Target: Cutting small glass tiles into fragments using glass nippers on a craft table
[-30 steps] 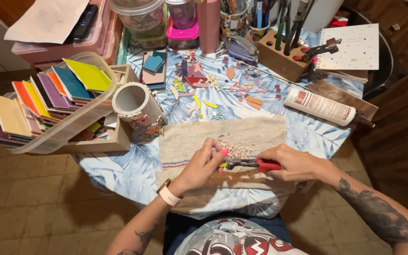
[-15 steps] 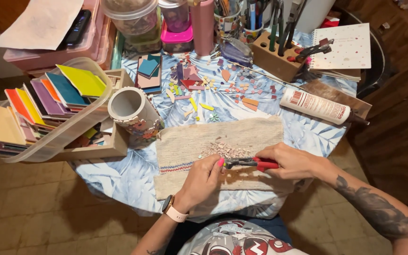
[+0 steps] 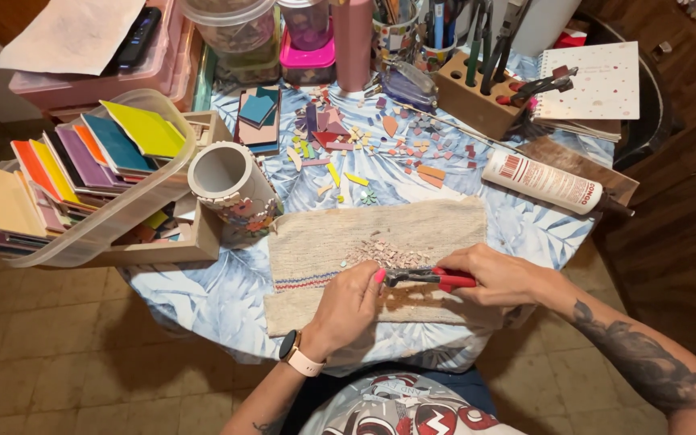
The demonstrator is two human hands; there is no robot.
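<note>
Left hand (image 3: 348, 306) slid nearer one red-handled nipper (image 3: 432, 278), right hand (image 3: 497, 278) gripping

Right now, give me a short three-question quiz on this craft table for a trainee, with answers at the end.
1. True or false: the right hand holds red-handled nippers.
2. Where does the pile of small chips lie? A) in the clear plastic bin B) on the beige cloth C) on the notebook
3. Which side of the cloth is the white cup on, as the camera sees it?

Key:
1. True; the left hand meets the tool's tip.
2. B.
3. The left, next to the bin of coloured tiles.
</note>
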